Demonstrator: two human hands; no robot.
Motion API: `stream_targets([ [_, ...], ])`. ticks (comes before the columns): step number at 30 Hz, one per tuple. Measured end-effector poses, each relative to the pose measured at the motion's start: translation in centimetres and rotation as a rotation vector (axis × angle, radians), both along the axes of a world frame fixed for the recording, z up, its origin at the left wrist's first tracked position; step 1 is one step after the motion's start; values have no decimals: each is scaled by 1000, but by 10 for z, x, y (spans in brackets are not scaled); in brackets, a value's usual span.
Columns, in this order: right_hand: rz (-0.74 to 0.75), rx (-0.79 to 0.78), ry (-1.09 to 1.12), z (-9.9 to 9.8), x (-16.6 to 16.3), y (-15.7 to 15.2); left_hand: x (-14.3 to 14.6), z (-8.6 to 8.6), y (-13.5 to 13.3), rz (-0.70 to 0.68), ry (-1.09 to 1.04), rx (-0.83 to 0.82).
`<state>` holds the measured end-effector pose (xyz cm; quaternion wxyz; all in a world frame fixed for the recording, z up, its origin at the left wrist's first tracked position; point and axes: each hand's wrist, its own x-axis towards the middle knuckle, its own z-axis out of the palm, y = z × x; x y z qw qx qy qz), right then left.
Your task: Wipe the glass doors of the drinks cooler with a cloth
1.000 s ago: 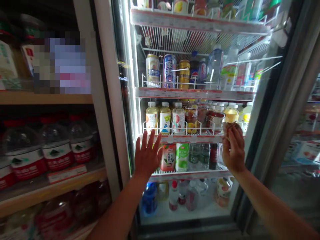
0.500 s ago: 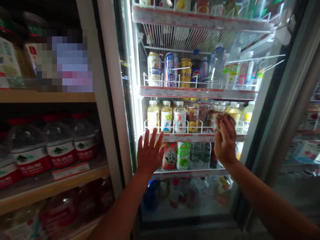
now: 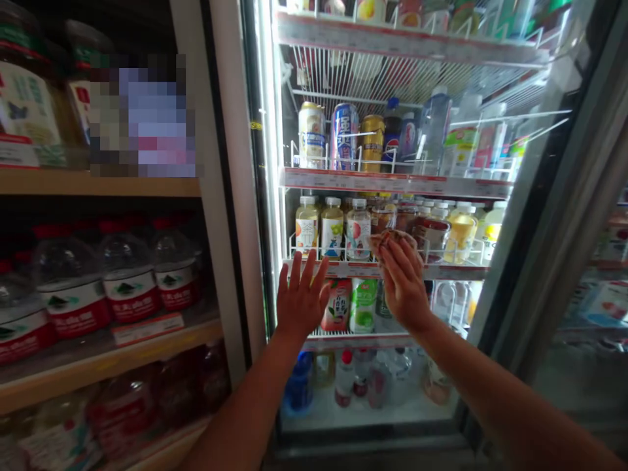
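Observation:
My right hand (image 3: 405, 288) presses a crumpled, brownish-pink cloth (image 3: 392, 241) flat against the glass door (image 3: 353, 409) of a lit drinks fridge. Its fingers lie over the cloth, in front of the shelf of bottled drinks. Lower left, my left hand (image 3: 303, 304) is spread with its palm toward the same glass and holds nothing; it appears to rest on the pane. Behind the glass stand a tea bottle (image 3: 307, 226), a red carton (image 3: 337, 306) and a green carton (image 3: 363, 306).
Cans (image 3: 343, 136) and bottles line the upper fridge shelves. To the left, a wooden shelf (image 3: 98, 183) carries large red-capped water bottles (image 3: 73, 288). A metal door frame (image 3: 534, 294) runs down the right side, with another glass-fronted cabinet beyond it.
My right hand has slid the cloth leftward across the glass, toward my left hand. My left hand keeps its place on the pane; the view has shifted slightly.

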<state>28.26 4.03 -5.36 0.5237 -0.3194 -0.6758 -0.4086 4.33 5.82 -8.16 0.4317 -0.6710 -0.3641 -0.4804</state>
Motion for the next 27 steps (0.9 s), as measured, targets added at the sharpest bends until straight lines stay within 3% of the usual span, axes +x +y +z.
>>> stream_targets([
  [14, -27, -83, -172, 2, -39, -1, 0, -1, 1, 28, 5, 1],
  [21, -14, -21, -93, 17, -51, 3, 0, -2, 1, 28, 1, 2],
  [27, -22, -65, -173, 27, -56, 2, 0, 0, 0, 9, -4, 28],
])
